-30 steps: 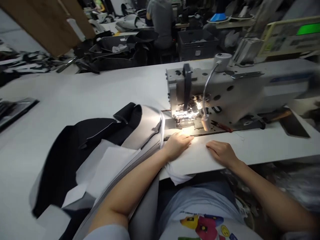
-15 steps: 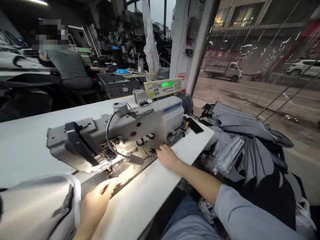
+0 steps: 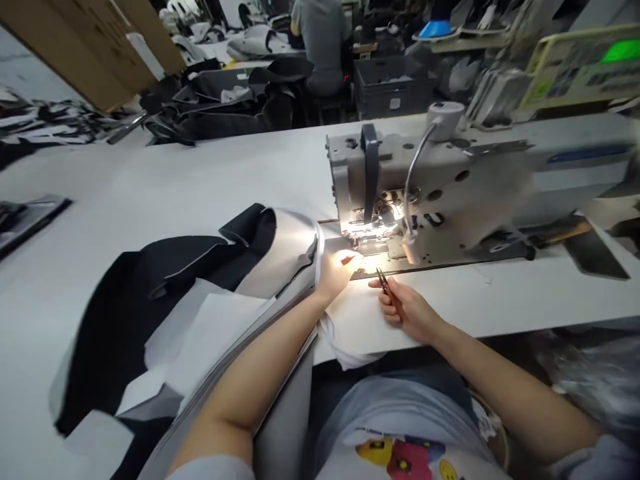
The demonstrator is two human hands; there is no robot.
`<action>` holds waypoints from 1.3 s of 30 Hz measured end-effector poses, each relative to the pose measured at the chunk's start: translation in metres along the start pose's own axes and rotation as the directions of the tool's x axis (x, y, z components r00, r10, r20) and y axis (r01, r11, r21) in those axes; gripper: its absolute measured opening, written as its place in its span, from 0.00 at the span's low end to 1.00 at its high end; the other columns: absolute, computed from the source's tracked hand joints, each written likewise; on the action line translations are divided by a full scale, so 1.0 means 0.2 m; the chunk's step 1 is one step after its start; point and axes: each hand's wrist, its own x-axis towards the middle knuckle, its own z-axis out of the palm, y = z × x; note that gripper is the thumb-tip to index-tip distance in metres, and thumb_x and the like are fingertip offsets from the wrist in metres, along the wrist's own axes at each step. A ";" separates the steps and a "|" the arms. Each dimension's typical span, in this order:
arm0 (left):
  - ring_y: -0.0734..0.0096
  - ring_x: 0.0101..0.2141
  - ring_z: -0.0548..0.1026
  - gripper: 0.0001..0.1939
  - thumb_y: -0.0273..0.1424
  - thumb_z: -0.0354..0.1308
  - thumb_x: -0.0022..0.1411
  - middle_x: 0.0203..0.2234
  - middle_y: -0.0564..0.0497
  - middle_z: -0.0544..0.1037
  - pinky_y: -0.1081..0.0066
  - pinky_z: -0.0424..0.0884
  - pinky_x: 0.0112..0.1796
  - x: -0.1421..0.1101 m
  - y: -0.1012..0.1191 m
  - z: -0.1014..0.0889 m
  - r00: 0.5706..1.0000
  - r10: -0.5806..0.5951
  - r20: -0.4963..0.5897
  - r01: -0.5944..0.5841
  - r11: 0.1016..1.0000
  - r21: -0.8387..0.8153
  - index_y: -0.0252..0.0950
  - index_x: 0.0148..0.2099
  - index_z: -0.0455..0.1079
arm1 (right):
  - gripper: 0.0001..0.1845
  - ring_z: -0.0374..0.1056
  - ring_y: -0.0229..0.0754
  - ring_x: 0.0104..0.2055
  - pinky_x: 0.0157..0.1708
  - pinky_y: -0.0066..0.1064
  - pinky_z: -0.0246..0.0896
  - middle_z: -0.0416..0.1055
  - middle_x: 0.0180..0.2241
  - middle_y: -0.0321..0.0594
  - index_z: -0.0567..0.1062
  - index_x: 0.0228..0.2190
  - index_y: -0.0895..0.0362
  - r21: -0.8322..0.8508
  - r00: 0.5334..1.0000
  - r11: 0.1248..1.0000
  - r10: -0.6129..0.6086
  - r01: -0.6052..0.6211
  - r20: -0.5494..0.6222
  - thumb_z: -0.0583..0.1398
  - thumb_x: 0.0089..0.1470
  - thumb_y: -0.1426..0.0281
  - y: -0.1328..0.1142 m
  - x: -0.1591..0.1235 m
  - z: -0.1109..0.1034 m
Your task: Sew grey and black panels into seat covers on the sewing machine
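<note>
Right hand: grip held thread snips near counter front edge. Left hand: grip indiscernible; slip risked cuts.

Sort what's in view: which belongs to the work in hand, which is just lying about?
In use:
small snips, in the right hand
sewing machine, by the left hand
black fabric, probably

Apparently lying about:
dark slab, at right
grey crate, background
</note>
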 end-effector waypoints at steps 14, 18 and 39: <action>0.74 0.27 0.73 0.07 0.26 0.57 0.58 0.25 0.53 0.78 0.73 0.69 0.33 0.03 -0.03 0.00 0.985 0.162 -0.060 -0.151 0.975 0.162 0.34 0.29 0.74 | 0.11 0.32 0.30 0.16 0.14 0.19 0.33 0.45 0.19 0.24 0.61 0.31 0.55 0.084 0.972 0.977 0.182 -0.196 0.151 0.47 0.66 0.66 -0.16 0.21 0.08; 0.74 0.28 0.72 0.08 0.26 0.57 0.60 0.24 0.53 0.75 0.74 0.68 0.34 0.11 -0.05 -0.02 0.910 0.375 -0.178 -0.296 0.887 0.353 0.35 0.28 0.71 | 0.12 0.45 0.33 0.17 0.16 0.24 0.43 0.54 0.20 0.27 0.65 0.36 0.54 -0.407 0.974 0.885 -0.213 0.224 0.073 0.51 0.62 0.58 -0.12 0.23 0.02; 0.72 0.26 0.71 0.11 0.30 0.53 0.65 0.26 0.49 0.74 0.73 0.63 0.28 0.19 -0.09 -0.05 0.826 0.560 -0.061 -0.371 0.623 0.689 0.34 0.30 0.71 | 0.22 0.70 0.44 0.39 0.36 0.30 0.63 0.76 0.35 0.42 0.74 0.49 0.56 -0.888 0.691 -0.296 -0.557 0.353 0.460 0.51 0.55 0.77 -0.06 0.34 -0.10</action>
